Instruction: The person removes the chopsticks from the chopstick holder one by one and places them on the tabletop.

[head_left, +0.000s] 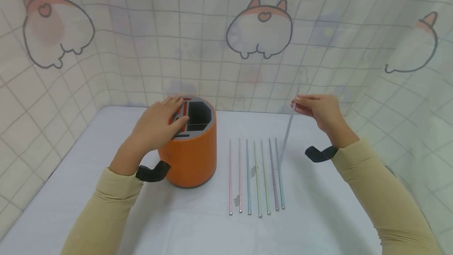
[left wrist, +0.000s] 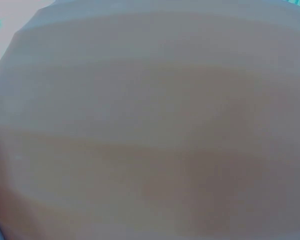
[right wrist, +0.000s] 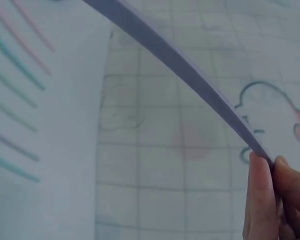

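Observation:
My left hand (head_left: 159, 123) rests on the top of an orange round holder (head_left: 192, 160), fingers laid over the left part of its grey, divided lid. One dark compartment (head_left: 199, 112) shows beside the thumb. A blurred, brownish surface very close up fills most of the left wrist view. Between thumb and fingertips, my right hand (head_left: 320, 111) pinches one end of a pale purple chopstick (head_left: 288, 129), which slants downward; its thicker end comes close to the camera in the right wrist view. Several pastel chopsticks (head_left: 274, 176) lie side by side between the holder and my right hand.
A white-covered table (head_left: 198, 223) carries everything. Behind it and along both sides hangs a checked curtain (head_left: 198, 58) with cartoon animal prints. Black bands (head_left: 153, 171) circle both wrists. Two small grey patches (head_left: 236, 200) show among the lying chopsticks.

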